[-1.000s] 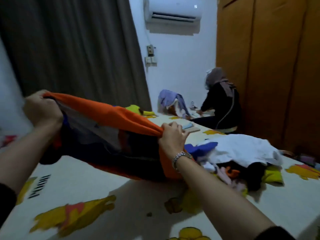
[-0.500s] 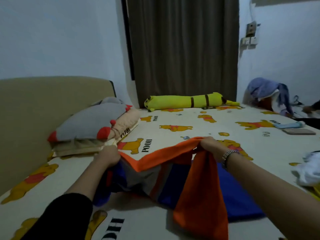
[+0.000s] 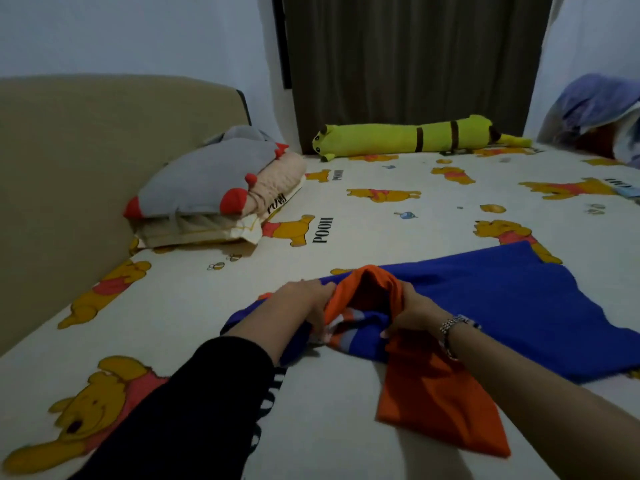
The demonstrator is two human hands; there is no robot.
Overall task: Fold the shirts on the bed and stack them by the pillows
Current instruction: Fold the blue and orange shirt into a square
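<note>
Shirt: I am looking at one blue and orange shirt point(image 3: 485, 299) lying on the bed point(image 3: 381, 220), near the front edge and right of centre, well apart from the pillows.
Shirt layout: the blue body is spreading flat to the right, while an orange part is trailing toward me; the middle is bunching up into an orange hump between my hands.
Left hand point(image 3: 304, 299): it is resting on the left side of the hump, fingers curling around the orange cloth and gripping it.
Right hand point(image 3: 414, 315): it is pinching the cloth on the right side of the hump, fingers bent and holding the fabric, a watch showing at the wrist.
Why held so: I judge both hands are gathering the upper edge so that the shirt can be pulled smooth and laid flat for the first fold.
Pillows point(image 3: 214, 192): I am counting two stacked against the headboard point(image 3: 86, 168), a grey one with red corners on top and a pale one below; a peach cushion is tucked just beside them.
Stack spot: I am seeing no folded shirts by the pillows yet, so I judge the task is at an early stage.
Other things: one long yellow plush point(image 3: 408, 136) is lying along the curtain point(image 3: 415, 64), and one heap of bluish cloth point(image 3: 602, 112) is sitting at the far right.
</note>
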